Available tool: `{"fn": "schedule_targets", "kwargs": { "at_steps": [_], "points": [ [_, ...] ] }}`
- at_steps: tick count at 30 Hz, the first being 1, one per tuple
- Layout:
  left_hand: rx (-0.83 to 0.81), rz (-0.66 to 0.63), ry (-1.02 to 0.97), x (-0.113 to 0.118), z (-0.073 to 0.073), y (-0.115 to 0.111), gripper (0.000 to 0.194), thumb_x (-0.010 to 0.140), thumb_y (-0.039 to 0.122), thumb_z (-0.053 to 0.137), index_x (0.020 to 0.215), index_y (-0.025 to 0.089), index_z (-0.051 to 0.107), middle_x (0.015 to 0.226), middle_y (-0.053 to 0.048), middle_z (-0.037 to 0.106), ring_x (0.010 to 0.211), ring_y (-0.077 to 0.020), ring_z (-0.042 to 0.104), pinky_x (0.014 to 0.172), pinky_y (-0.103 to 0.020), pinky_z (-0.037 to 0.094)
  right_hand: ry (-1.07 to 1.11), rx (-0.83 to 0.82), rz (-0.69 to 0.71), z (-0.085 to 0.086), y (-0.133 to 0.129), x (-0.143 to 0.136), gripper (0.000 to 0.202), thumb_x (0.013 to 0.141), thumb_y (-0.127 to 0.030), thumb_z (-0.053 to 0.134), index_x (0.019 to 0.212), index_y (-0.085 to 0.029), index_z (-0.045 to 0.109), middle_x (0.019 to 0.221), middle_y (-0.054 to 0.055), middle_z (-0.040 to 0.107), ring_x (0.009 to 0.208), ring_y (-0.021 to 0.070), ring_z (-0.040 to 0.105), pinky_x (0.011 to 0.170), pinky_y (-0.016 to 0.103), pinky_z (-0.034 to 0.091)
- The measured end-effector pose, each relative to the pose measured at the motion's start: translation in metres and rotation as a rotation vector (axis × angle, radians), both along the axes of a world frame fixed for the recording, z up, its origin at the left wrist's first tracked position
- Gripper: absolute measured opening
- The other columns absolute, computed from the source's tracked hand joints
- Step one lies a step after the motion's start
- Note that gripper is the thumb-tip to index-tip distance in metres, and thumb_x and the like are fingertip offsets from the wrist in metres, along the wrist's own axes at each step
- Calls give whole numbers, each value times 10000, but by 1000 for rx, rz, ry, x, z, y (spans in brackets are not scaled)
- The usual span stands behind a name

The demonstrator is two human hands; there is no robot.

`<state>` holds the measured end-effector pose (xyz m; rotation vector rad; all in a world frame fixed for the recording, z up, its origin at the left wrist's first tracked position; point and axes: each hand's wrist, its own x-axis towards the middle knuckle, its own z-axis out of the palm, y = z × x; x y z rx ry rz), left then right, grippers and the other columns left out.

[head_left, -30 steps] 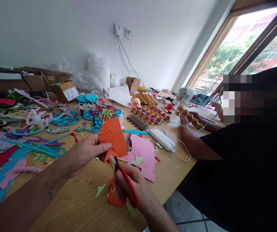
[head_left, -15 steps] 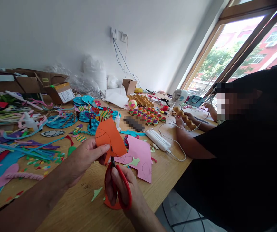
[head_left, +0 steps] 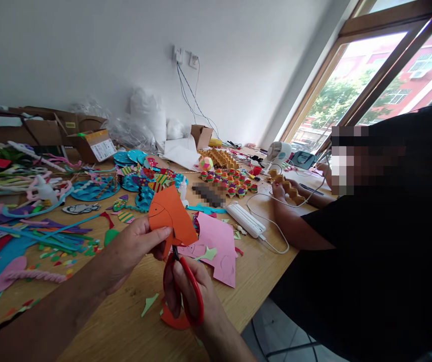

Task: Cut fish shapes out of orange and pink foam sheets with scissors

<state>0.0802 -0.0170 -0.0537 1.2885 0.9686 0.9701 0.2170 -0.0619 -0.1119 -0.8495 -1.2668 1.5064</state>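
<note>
Between the thumb and fingers of my left hand (head_left: 135, 246) is a piece of orange paper (head_left: 174, 213) with a fish outline drawn on it. My right hand (head_left: 197, 291) grips red-handled scissors (head_left: 195, 301), fingers through the loops. The dark blades point up and meet the lower edge of the orange paper, partly hidden behind it. Below them an orange paper scrap (head_left: 174, 319) lies on the wooden table. Just behind the scissors is a sheet of pink paper (head_left: 219, 246) with drawn outlines and a pale green scrap (head_left: 209, 253) on it.
A person in black (head_left: 382, 251) sits at the right, holding a yellow-brown wavy piece (head_left: 289, 190). A white power strip (head_left: 246, 219) with its cable lies between us. Pipe cleaners, paper strips and a glue bottle (head_left: 46, 191) cover the left; blue fish-decorated crafts (head_left: 95, 188) stand behind.
The view has shifted very slightly. My hands, the orange paper and the scissors keep nearly the same pose. The other person's wavy piece has lowered a little.
</note>
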Motion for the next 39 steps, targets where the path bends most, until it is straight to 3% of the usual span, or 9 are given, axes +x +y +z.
{"fn": "schedule_targets", "kwargs": {
  "at_steps": [17,27,39],
  "points": [
    [15,20,-20,5,2,-4,242,708,390,643,599,183,582,549,33,588,532,-117,479,540,-243,416,38,5,-23,-8,0,-3,536,816,-690,508,634,-188,465,418,-59,430,315,45,319,333,171,244],
    [20,67,-30,6,1,-6,209,723,373,653,661,180,607,586,30,602,550,-122,487,543,-243,420,15,2,-39,-3,1,-5,557,777,-733,517,640,-196,456,403,-66,420,310,51,308,337,181,245],
    [34,33,-19,4,-1,-5,204,776,338,620,650,180,592,581,39,598,562,-112,481,554,-233,413,30,-64,-39,2,2,-5,583,709,-761,560,610,-198,446,385,-73,423,303,46,309,321,168,242]
  ]
}}
